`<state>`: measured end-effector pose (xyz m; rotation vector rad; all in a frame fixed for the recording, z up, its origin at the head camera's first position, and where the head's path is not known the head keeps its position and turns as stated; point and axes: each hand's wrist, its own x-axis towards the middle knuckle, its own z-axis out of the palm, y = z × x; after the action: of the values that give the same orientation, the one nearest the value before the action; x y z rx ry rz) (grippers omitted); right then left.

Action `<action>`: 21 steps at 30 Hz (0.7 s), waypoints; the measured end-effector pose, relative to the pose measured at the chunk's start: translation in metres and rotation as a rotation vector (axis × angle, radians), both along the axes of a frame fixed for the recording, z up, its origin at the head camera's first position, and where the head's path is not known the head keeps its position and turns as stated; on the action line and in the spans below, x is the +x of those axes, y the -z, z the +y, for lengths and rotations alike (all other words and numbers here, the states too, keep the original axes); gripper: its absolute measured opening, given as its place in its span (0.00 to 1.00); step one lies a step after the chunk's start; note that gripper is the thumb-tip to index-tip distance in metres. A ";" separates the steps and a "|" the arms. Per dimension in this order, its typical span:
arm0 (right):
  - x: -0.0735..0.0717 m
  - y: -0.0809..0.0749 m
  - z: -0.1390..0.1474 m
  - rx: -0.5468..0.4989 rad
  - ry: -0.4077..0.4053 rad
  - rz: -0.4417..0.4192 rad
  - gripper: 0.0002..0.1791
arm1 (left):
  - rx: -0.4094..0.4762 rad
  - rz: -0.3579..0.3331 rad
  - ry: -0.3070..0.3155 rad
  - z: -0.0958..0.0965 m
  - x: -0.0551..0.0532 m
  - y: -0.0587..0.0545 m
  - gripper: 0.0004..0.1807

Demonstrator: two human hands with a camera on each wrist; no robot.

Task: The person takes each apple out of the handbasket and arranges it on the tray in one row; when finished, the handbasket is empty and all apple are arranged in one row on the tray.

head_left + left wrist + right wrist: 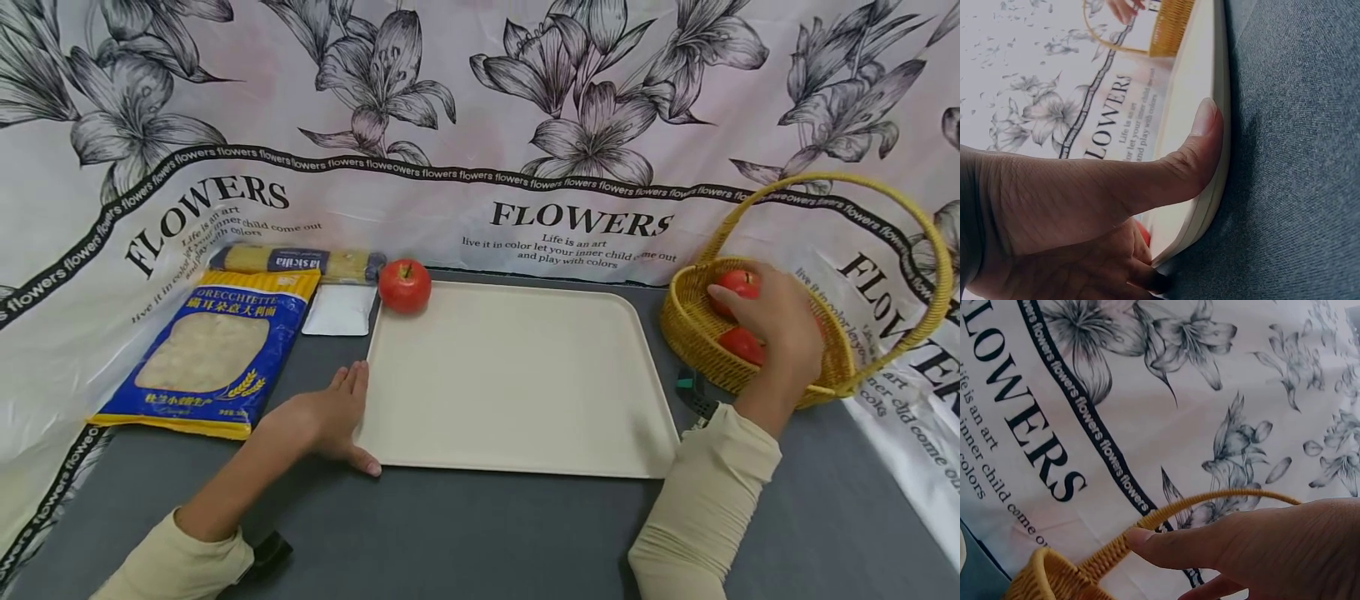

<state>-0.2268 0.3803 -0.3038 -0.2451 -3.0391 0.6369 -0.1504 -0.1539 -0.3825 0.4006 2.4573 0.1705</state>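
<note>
My left hand (330, 421) rests at the left edge of a cream tray (517, 375), its thumb (1207, 125) extended along the front left corner. A red apple (405, 286) sits at the tray's back left corner. On the right, my right hand (776, 321) reaches over a yellow wicker basket (690, 321) with a tall handle. Its thumb (1160, 545) is stretched out, overlapping one red apple (738, 282) in the head view; another apple (742, 343) lies lower in the basket. The right fingers are partly hidden behind the hand.
Left of the tray lie a blue and yellow pasta bag (202, 354), a long pasta packet (300, 262) and a white packet (340, 310). A small dark object (693, 392) sits between tray and basket. Flower-printed cloth (420, 200) rises behind the grey table (480, 533).
</note>
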 end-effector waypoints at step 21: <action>0.008 0.010 0.028 0.037 0.005 -0.115 0.46 | 0.003 -0.002 0.005 0.000 0.005 0.006 0.79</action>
<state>-0.2193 0.4082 -0.3140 -0.2989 -3.1554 0.5848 -0.1452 -0.1540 -0.3881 0.4079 2.4537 0.1728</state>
